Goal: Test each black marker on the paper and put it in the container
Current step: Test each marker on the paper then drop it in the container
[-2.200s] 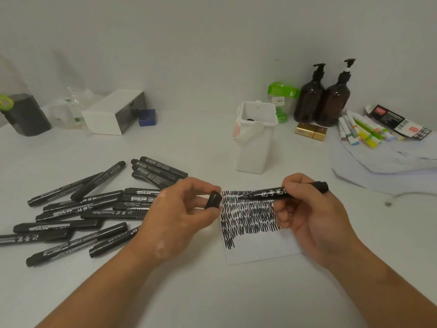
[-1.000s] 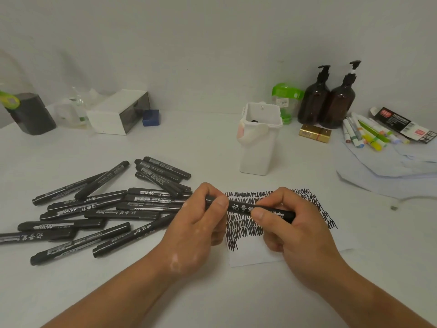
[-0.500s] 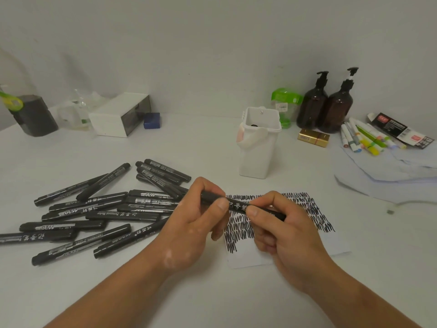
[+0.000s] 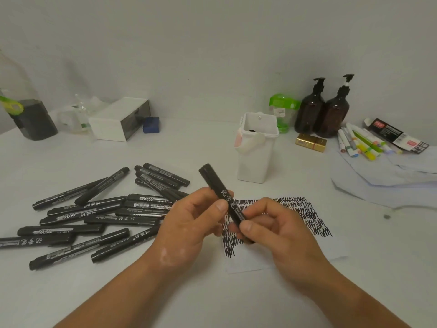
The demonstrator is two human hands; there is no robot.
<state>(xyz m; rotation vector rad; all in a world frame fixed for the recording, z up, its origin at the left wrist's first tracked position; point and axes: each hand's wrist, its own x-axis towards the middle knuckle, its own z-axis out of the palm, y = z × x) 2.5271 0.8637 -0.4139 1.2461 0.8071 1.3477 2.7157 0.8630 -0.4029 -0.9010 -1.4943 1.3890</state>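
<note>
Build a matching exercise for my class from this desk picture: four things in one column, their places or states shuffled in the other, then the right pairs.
Things
1. black marker
2. white container
3. gold box
4. paper

Places or states
A. lying flat, covered in black scribbles
B. just in front of the brown pump bottles
C. gripped by the left hand and right hand
D. standing upright beyond the paper

Pairs: 1-C, 2-D, 3-B, 4-A

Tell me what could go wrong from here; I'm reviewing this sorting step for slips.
The marker, pinched by the left hand and right hand, could miss or tip the narrow container. The pile of markers lies close by the left hand, so a dropped marker might get mixed in. Ink scribbles on the paper under the hands may smear.
</note>
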